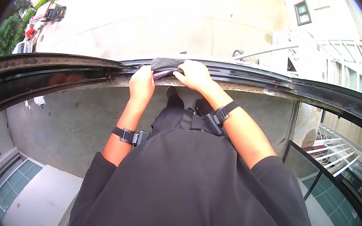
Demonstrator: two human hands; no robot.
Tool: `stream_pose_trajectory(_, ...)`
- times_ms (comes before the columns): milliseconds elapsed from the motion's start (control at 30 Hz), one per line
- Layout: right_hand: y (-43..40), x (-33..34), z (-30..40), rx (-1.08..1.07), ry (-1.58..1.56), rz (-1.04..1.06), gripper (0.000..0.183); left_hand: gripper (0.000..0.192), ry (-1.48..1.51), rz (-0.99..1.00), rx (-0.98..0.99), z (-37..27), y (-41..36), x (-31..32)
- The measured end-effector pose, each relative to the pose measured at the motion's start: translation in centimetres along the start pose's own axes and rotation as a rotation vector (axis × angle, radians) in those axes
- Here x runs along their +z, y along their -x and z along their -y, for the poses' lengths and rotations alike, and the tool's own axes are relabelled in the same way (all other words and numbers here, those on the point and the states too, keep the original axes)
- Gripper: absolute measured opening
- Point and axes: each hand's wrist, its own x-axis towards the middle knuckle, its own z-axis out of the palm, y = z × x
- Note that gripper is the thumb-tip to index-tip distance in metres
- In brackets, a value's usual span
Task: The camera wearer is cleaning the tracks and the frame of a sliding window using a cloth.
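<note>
A dark grey cloth [166, 65] with a purplish fold lies bunched over the black metal track of a window frame [245, 75]. My left hand [142, 83] is closed on the cloth's left end. At its right end, my right hand [196, 76] grips the edge between thumb and fingers. Both hands are close together at the sill [231, 86], whose inner edge looks worn and dirty. Each wrist wears a black strap with a small device.
Tall dark frame members [343, 99] flank the opening on both sides. Beyond and below lies a pale paved yard [178, 19] with a bicycle [238, 54], a parked vehicle [55, 12] and a white metal stair frame [345, 51]. My feet stand on a grey floor [65, 130].
</note>
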Motion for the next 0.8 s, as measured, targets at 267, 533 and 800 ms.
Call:
stream_pose_trajectory(267,2.2,-1.1,-0.5,0.12,0.303,-0.032,0.036,0.016,-0.143,0.009,-0.014,-0.8,-0.6,3.2)
stream_pose_trajectory(533,-2.7,1.5,2.5,0.065,-0.098,0.061,0.025,0.02,0.075,0.024,0.075,-1.2,-1.3,5.2)
stream_pose_trajectory(800,-3.9,3.7,0.8,0.358,-0.833,0.027,0.04,0.031,0.445,0.276,-0.252,-2.0,-4.0,3.8)
